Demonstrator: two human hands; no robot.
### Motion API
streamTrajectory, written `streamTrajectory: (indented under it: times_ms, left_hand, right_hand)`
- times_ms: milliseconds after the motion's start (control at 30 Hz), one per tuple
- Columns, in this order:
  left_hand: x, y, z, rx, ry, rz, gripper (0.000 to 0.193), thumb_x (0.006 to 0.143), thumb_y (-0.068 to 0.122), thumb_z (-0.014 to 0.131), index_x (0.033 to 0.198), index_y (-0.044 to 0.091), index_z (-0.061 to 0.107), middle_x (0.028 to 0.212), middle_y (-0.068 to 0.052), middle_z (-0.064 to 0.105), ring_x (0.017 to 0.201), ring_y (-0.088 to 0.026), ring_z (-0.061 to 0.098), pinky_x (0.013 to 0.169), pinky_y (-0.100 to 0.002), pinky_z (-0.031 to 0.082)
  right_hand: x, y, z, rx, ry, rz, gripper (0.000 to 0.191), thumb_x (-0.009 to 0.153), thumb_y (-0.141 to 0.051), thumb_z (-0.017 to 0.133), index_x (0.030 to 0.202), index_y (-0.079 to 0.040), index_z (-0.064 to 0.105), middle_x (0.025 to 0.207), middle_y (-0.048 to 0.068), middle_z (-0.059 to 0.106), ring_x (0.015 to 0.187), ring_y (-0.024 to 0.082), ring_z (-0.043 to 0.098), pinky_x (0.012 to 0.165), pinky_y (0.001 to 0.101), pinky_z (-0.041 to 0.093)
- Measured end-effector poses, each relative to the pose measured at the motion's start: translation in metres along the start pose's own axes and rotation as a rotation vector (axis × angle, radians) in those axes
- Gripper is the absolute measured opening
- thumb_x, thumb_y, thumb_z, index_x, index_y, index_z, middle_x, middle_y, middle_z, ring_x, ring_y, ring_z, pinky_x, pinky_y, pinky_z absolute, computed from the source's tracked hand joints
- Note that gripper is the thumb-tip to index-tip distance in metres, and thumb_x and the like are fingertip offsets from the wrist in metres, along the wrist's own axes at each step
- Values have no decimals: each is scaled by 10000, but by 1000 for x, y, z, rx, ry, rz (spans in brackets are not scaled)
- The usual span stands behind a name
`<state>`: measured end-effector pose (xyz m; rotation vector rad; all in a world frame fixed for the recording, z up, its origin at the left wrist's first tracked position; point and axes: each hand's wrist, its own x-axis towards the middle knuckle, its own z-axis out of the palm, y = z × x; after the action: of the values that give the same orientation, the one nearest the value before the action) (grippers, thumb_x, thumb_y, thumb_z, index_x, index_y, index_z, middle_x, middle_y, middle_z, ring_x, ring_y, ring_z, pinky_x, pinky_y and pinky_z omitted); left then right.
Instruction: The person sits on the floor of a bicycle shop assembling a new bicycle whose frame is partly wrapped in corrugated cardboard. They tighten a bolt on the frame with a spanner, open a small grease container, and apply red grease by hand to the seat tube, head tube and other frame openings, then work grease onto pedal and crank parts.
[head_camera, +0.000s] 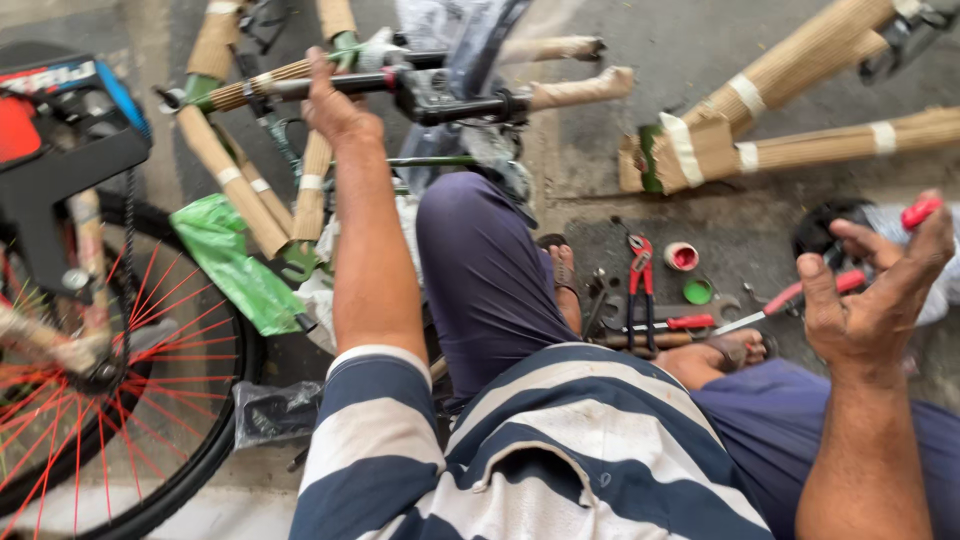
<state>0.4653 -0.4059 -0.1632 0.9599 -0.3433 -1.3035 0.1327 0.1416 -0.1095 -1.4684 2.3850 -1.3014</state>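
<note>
left hand grips the wrapped bicycle's handlebar; right hand, fingers spread and empty, hovers above the red-handled pliers, likely picking a tool.

Left hand grips the bicycle handlebar; right hand hangs open above scattered tools

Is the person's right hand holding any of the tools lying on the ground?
No. The right hand is raised, open and empty, palm turned up, above the red-handled pliers and other tools on the ground.
</note>
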Motion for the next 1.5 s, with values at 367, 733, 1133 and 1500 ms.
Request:
streamTrajectory:
  times_ms: [367, 733, 1133, 1500]
  left_hand:
    - [-55, 15, -34, 349, -96, -272, 356, 931, 375, 757, 1086, 56, 720, 1022, -102, 709, 864, -252, 665, 671, -377, 538]
    - [-194, -82, -5, 758, -134, 32, 285, 964, 214, 707, 1188, 52, 637, 1097, -107, 681, 951, -237, 668, 775, -357, 577]
    - [-326, -86, -12, 1629, -733, 498, 318, 999, 39, 652, 1300, 48, 546, 1179, -113, 651, 1047, -220, 672, 889, -335, 619]
    - [-385, -149, -74, 1148, -1131, -175, 319, 1048, 2, 627, 1356, 1, 543, 1181, -134, 692, 1096, -236, 686, 963, -369, 588]
  right_hand:
    - [-190, 71, -176, -346, 650, 325, 885, 1066, -182, 738, 1680, -72, 110, 1421, 138, 510, 1103, 226, 646, 991, 320, 527]
    - [-382, 154, -114, -386, 798, 799, 799, 1052, -9, 708, 1633, -42, 162, 1597, 268, 368, 1106, 199, 708, 940, 310, 616]
    - [-363, 240, -58, -182, 774, 784, 887, 932, 107, 732, 1651, -69, 242, 1618, 196, 337, 1115, 256, 681, 870, 309, 609]
    - [-264, 327, -75, -251, 555, 774, 964, 857, 76, 775, 1639, -60, 227, 1641, 252, 260, 1373, 361, 520, 986, 342, 583]
